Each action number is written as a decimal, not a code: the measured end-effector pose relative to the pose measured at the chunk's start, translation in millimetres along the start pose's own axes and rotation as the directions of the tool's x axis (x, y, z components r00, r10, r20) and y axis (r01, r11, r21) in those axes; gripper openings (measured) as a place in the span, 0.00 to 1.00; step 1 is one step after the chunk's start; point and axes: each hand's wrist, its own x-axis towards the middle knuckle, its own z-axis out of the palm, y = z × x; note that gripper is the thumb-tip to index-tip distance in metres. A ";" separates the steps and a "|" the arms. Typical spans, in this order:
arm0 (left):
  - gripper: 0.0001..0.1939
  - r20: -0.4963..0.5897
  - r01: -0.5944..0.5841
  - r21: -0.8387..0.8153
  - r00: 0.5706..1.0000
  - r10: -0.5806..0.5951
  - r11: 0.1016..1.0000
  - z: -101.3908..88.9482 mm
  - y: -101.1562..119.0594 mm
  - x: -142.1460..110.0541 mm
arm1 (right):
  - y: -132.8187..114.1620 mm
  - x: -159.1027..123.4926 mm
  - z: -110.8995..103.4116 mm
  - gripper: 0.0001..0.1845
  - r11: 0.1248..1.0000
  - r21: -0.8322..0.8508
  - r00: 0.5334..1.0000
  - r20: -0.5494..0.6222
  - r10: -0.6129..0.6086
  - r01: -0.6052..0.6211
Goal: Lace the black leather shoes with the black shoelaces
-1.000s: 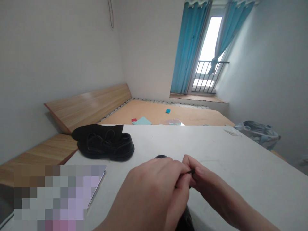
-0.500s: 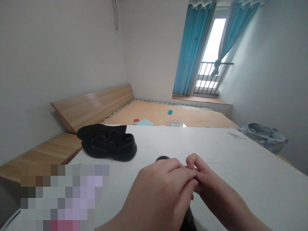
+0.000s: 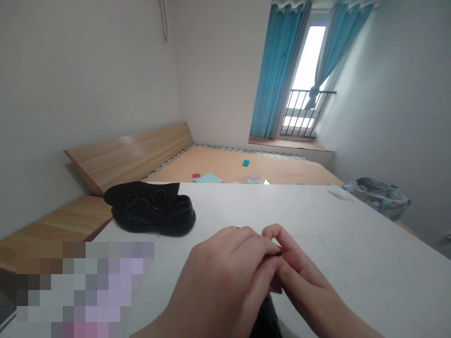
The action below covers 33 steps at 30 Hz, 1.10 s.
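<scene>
Directly before me a glossy black shoe [image 3: 267, 319] lies mostly covered by my hands; only its near part shows below them. My left hand [image 3: 225, 272] arches over it, with thumb and forefinger closed on a thin black piece [image 3: 278, 254] that may be its lace or edge. Against those fingertips my right hand [image 3: 294, 263] is closed too, its thumb pressed to the same spot and forefinger curled above. Farther left stands another black lace-up shoe [image 3: 176, 218], with a flat black insole [image 3: 141, 190] leaning across its top.
Both shoes are on a white table [image 3: 334, 244]. Beyond its far edge, a tan bed surface [image 3: 218, 159] holds a blue square [image 3: 245, 163], a red piece and a pale blue sheet. At right stands a grey-blue fabric bag [image 3: 382, 195]. A pixelated patch hides the lower left.
The view has shifted slightly, so the room sits a little farther left. My hands stay together on the shoe; the thin black piece now shows between my fingertips.
</scene>
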 end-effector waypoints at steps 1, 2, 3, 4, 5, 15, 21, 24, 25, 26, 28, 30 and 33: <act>0.06 0.000 0.008 0.001 1.000 -0.008 1.000 0.0 0.2 0.5 | -0.1 -0.6 -0.3 0.16 1.000 -0.012 1.000 -0.001 0.001 -0.001; 0.06 -0.004 0.019 -0.004 1.000 -0.019 1.000 -0.3 0.6 1.2 | -0.5 -1.1 -1.0 0.16 0.999 -0.040 1.000 -0.009 -0.004 0.004; 0.06 -0.009 0.035 -0.014 0.999 -0.035 0.999 -0.9 0.9 2.0 | -1.1 -1.5 -2.0 0.15 0.996 -0.087 0.999 -0.028 -0.015 0.013; 0.06 -0.011 0.050 -0.027 0.999 -0.051 0.998 -1.8 1.1 3.0 | -1.8 -1.6 -3.2 0.14 0.988 -0.150 0.998 -0.049 -0.036 0.028; 0.06 -0.014 0.073 -0.039 0.997 -0.074 0.997 -3.0 1.2 4.0 | -2.4 -1.5 -4.7 0.13 0.974 -0.220 0.996 -0.061 -0.066 0.051; 0.08 0.037 0.163 -0.154 0.987 -0.159 0.975 -7.0 -2.7 11.0 | -0.7 1.4 -9.1 0.19 0.713 -0.649 0.947 0.038 -0.319 0.266; 0.09 0.048 0.168 -0.189 0.986 -0.161 0.968 -4.3 -1.7 9.7 | -8.9 -1.6 -10.2 0.19 0.732 -0.624 0.953 0.075 -0.293 0.274; 0.08 0.053 0.152 -0.242 0.988 -0.144 0.958 -7.2 1.2 10.4 | -12.7 -2.2 -11.4 0.16 0.860 -0.454 0.970 0.178 -0.168 0.232; 0.08 0.049 0.137 -0.258 0.990 -0.129 0.956 -9.1 1.6 10.4 | -12.9 -2.1 -12.1 0.17 0.920 -0.341 0.968 0.216 -0.126 0.196; 0.09 0.041 0.118 -0.261 0.993 -0.111 0.958 -11.3 1.6 10.3 | -12.8 -1.9 -13.0 0.18 0.968 -0.201 0.965 0.241 -0.102 0.153; 0.12 0.054 0.105 -0.217 0.994 -0.095 0.970 -15.5 0.7 9.7 | -12.8 -0.9 -15.1 0.19 0.993 0.087 0.966 0.239 -0.095 0.076; 0.21 0.155 0.144 -0.128 0.980 -0.124 0.981 -17.4 -0.9 8.6 | -15.1 0.4 -17.0 0.18 0.962 0.265 0.978 0.172 -0.114 0.066; 0.27 0.383 0.215 -0.023 0.904 -0.190 0.976 -12.8 -3.7 6.9 | -23.4 1.2 -15.9 0.16 0.949 0.304 0.988 0.101 -0.113 0.077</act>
